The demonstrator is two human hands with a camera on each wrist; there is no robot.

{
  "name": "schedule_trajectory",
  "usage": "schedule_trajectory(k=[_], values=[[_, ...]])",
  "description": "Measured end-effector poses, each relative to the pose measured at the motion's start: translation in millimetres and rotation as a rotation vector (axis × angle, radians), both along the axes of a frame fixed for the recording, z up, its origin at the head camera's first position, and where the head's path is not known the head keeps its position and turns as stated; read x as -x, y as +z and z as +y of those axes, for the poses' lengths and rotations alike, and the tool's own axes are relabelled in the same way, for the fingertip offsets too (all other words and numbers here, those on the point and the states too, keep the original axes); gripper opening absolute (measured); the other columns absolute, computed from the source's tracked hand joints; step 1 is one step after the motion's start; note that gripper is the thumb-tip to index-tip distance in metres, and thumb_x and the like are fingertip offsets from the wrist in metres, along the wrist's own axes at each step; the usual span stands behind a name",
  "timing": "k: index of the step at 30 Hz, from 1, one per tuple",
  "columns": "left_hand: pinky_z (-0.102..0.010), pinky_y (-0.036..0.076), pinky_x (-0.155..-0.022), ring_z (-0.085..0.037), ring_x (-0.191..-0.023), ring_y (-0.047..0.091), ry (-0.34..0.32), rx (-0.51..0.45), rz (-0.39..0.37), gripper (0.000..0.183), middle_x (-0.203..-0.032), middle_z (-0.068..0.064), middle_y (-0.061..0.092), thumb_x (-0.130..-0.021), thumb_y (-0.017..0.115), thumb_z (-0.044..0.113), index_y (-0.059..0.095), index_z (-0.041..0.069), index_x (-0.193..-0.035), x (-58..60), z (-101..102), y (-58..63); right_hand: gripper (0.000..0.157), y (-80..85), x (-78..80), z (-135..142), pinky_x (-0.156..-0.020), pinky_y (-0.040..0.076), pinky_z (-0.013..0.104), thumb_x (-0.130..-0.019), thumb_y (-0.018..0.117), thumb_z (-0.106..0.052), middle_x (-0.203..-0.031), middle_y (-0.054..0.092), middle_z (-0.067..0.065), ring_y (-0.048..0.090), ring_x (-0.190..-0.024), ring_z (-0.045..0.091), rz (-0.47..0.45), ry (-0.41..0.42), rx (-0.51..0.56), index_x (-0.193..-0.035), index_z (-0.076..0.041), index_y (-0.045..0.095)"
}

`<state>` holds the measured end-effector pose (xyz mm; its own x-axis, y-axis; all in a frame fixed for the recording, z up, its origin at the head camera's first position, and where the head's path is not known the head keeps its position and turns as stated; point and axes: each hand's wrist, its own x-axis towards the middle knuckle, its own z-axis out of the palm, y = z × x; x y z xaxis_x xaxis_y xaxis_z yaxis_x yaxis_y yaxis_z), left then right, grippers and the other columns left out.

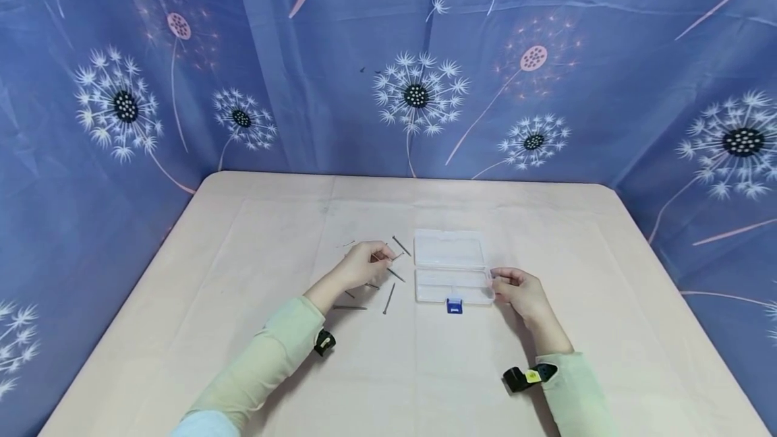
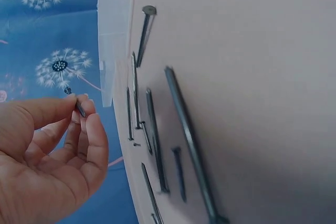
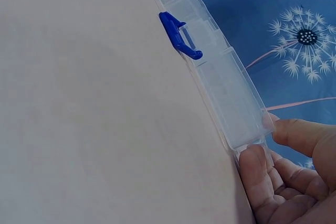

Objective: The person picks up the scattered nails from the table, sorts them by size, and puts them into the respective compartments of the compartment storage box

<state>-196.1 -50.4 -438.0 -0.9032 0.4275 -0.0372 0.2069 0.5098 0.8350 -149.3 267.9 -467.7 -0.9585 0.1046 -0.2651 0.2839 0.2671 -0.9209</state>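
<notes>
My left hand (image 1: 363, 265) pinches a small dark nail (image 2: 81, 108) between thumb and fingertips, held over the loose nails. Several grey nails of different lengths lie scattered around and below that hand, among them a long nail (image 2: 191, 140) and one with a flat round head (image 2: 149, 10). A clear plastic box (image 1: 434, 301) stands to their right, its lid (image 1: 449, 248) folded back and a blue latch (image 1: 454, 307) at the front. At the box's right end, my right hand (image 1: 523, 294) grips the side wall, thumb at the corner and fingers curled against the end.
The pale cloth-covered table (image 1: 291, 221) carries the box and nails. Behind and on both sides hangs a blue curtain (image 1: 340, 86) with dandelion prints. A black wrist camera (image 1: 324, 342) is strapped to the left arm, another (image 1: 516, 380) to the right.
</notes>
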Motion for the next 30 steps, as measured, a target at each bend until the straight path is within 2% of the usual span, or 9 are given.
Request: schedule_trajectory(k=[4,10,15,20,30], values=[[-0.023,0.05,-0.071,-0.013,-0.078,0.057,0.003,0.012,0.015,0.015,-0.09,-0.006,0.065,-0.09,0.06,0.005,0.067,0.003,-0.103,2.0,7.9,0.5,0.042,-0.5,-0.6,-0.7,-0.065,0.053,0.015,-0.089,0.06,-0.004,-0.087,0.061,-0.001,0.057,-0.071,0.0,-0.002,-0.002,-0.001,-0.124,0.015,0.049],[-0.022,0.05,-0.074,-0.014,-0.081,0.058,-0.049,0.003,0.068,0.013,-0.092,-0.008,0.066,-0.091,0.059,0.004,0.067,0.001,-0.101,3.2,19.2,1.6,0.041,-0.4,-2.0,-0.5,-0.065,0.053,0.015,-0.089,0.06,-0.005,-0.091,0.061,0.002,0.057,-0.072,0.001,-0.008,-0.006,-0.014,-0.124,0.014,0.049],[-0.022,0.05,-0.073,-0.014,-0.081,0.058,-0.068,0.008,0.065,0.013,-0.092,-0.009,0.066,-0.091,0.059,0.004,0.067,0.0,-0.101,4.3,26.6,3.3,0.041,0.5,-2.3,-0.9,-0.065,0.052,0.015,-0.089,0.06,-0.006,-0.094,0.062,0.005,0.056,-0.073,0.001,-0.009,-0.009,-0.03,-0.124,0.013,0.05],[-0.019,0.049,-0.072,-0.012,-0.081,0.057,-0.075,0.028,0.027,0.014,-0.093,-0.008,0.066,-0.092,0.057,0.004,0.067,0.002,-0.102,5.6,34.9,3.3,0.042,-0.6,-1.5,-0.7,-0.066,0.052,0.015,-0.089,0.062,-0.007,-0.095,0.062,0.005,0.056,-0.074,0.001,-0.015,-0.02,-0.044,-0.124,0.012,0.051],[-0.019,0.049,-0.075,-0.014,-0.082,0.058,-0.103,0.054,0.048,0.012,-0.089,-0.007,0.065,-0.089,0.06,0.003,0.067,0.002,-0.099,9.0,55.0,4.5,0.04,-0.5,-0.3,-0.6,-0.065,0.052,0.015,-0.089,0.061,-0.006,-0.093,0.063,0.002,0.057,-0.072,0.0,-0.005,-0.024,-0.024,-0.124,0.011,0.052]])
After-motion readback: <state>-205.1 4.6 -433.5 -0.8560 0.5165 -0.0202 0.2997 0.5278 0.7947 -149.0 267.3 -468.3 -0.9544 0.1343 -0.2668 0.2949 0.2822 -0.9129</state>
